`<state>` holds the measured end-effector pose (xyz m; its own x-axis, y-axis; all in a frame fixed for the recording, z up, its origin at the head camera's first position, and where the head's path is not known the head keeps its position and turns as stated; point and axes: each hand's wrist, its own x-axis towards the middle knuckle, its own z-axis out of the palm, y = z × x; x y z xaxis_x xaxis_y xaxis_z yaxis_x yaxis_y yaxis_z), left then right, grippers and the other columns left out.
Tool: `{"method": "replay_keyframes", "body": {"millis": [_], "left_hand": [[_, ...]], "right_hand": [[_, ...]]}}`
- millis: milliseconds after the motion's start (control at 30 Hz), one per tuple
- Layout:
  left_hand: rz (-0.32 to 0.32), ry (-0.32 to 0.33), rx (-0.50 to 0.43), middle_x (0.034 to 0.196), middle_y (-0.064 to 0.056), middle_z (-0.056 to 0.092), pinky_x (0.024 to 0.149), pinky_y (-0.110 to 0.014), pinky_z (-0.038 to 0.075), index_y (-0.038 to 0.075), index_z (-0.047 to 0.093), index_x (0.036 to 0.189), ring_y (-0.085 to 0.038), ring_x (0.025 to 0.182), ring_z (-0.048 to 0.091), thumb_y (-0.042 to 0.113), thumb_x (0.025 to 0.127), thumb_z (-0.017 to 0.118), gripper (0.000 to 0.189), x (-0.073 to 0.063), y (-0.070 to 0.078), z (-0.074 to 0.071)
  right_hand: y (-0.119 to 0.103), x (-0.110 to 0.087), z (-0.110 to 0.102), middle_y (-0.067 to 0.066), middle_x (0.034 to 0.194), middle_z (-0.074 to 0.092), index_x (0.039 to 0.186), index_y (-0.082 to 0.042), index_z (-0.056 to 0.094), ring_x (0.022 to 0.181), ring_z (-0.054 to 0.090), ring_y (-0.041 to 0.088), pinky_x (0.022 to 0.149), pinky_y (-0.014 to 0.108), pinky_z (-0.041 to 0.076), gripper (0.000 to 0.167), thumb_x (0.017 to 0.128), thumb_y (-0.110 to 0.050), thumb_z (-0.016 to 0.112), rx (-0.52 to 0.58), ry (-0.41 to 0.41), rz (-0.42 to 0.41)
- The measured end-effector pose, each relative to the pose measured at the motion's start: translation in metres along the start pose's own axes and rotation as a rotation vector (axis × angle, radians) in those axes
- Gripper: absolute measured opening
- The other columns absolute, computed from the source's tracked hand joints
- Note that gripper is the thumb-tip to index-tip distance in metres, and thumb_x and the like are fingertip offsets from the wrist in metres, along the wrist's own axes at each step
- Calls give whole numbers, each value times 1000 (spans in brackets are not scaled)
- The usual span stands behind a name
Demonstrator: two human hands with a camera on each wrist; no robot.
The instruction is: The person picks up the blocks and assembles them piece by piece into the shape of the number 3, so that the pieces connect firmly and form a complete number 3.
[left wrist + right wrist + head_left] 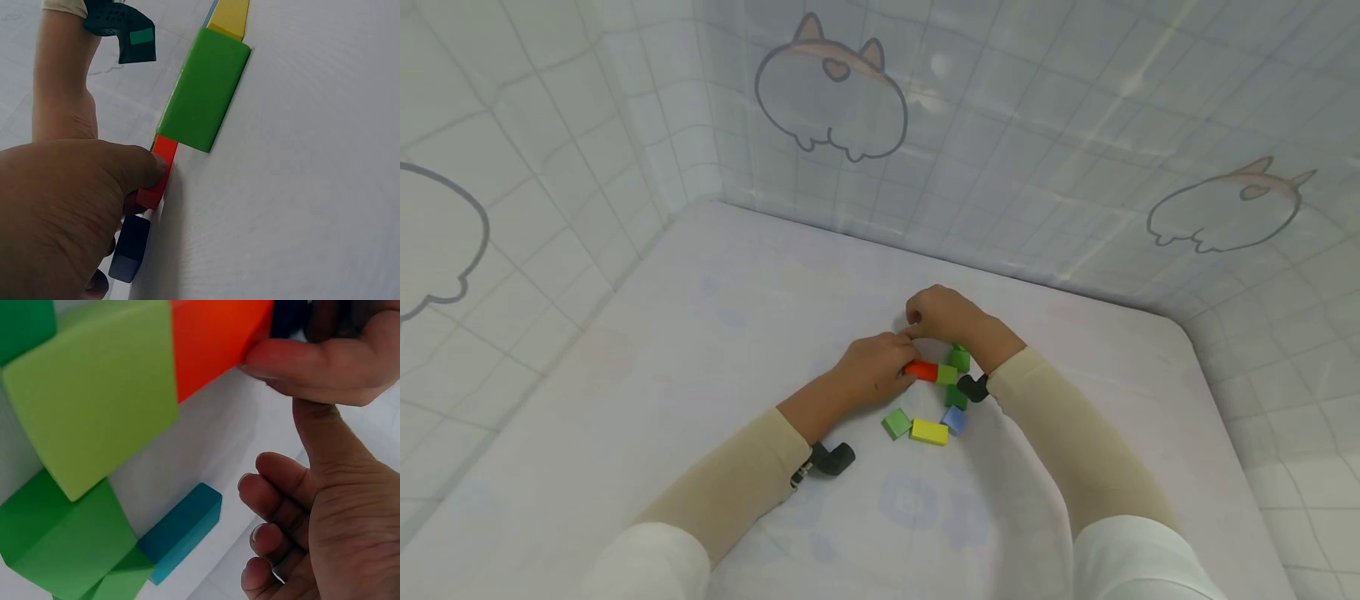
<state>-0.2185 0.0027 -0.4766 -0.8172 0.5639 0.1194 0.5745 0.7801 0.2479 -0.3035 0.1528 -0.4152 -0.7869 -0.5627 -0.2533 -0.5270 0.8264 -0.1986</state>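
Note:
My left hand (874,367) pinches a red block (922,371) at the end of a short row. In the left wrist view its thumb lies on the red block, with a dark blue block (131,247) just beyond the fingers. A light green block (94,394) adjoins the red one in the right wrist view. My right hand (946,315) is beside the left fingertips, its thumb reaching up to the left hand. Its other fingers (278,494) are loosely curled, with nothing visible between them.
Nearer my body lie a yellow block (929,432), a pale green block (897,423) and a light blue block (955,419). Green blocks (959,359) stand under the right wrist, near a teal block (181,531). Tiled-pattern fabric walls (1000,150) enclose the white surface (760,317).

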Motion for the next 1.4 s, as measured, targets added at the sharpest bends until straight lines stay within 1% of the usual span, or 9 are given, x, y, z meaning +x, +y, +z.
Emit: {"method": "replay_keyframes", "body": {"millis": [100, 233, 567, 800, 967, 1100, 1233, 1333, 1400], "left_hand": [[-1, -1, 4, 119, 7, 66, 83, -29, 54, 19, 69, 119, -11, 103, 60, 33, 94, 67, 28, 0, 0, 0], [12, 6, 11, 117, 7, 66, 83, -28, 53, 18, 69, 117, -11, 102, 59, 33, 94, 67, 27, 1, -1, 0], [31, 29, 6, 112, 6, 67, 83, -28, 54, 17, 70, 113, -11, 103, 60, 30, 94, 67, 24, 2, -1, -2], [40, 38, 48, 107, 7, 68, 76, -26, 54, 17, 72, 110, -8, 95, 63, 28, 94, 66, 20, 2, 1, -2], [63, 51, 76, 104, 8, 68, 69, -25, 52, 18, 71, 110, -7, 86, 62, 32, 94, 65, 22, 0, 7, -3], [106, 112, 103, 107, 9, 68, 66, -23, 51, 20, 71, 111, -5, 86, 61, 37, 94, 65, 25, -3, 11, -7], [171, 212, 116, 98, 10, 69, 62, -20, 49, 20, 73, 101, -4, 82, 61, 37, 92, 66, 20, -5, 11, -10], [215, 258, 109, 91, 10, 70, 59, -20, 49, 20, 74, 94, -4, 76, 62, 34, 92, 67, 16, -6, 11, -10], [227, 264, 112, 91, 10, 70, 60, -20, 49, 19, 75, 93, -5, 75, 62, 34, 93, 67, 17, -6, 10, -9]], "right_hand": [[2, 5, 3, -2, 88, 68, 92, -14, 73, 81, 59, 18, 73, 30, 52, 20, 90, -34, 74, 3, -27, -13], [2, 10, 2, -2, 83, 67, 89, -15, 73, 77, 59, 18, 69, 29, 52, 18, 90, -33, 74, -4, -49, -29], [-3, 15, -7, -2, 85, 67, 91, -14, 72, 80, 59, 17, 73, 30, 51, 24, 89, -37, 75, -49, -71, 0], [-4, 19, -8, -3, 86, 69, 86, -16, 73, 82, 59, 17, 74, 30, 51, 10, 89, -25, 73, 38, -124, -56], [-2, 18, -8, -3, 95, 69, 95, -16, 74, 90, 60, 17, 81, 32, 52, 9, 88, -21, 71, 48, -142, -81], [-1, 16, -8, -3, 100, 67, 107, -15, 73, 94, 60, 17, 84, 32, 51, 21, 87, -20, 73, 44, -130, -91], [-5, 14, -8, -2, 105, 66, 116, -15, 72, 98, 58, 18, 88, 34, 50, 28, 89, -17, 68, 48, -150, -108], [-8, 12, -6, -3, 109, 65, 118, -16, 71, 103, 57, 17, 93, 34, 49, 29, 90, -13, 64, 39, -176, -128], [-10, 12, -6, -4, 108, 66, 116, -17, 72, 102, 57, 17, 93, 35, 49, 28, 90, -11, 63, 33, -185, -139]]}}
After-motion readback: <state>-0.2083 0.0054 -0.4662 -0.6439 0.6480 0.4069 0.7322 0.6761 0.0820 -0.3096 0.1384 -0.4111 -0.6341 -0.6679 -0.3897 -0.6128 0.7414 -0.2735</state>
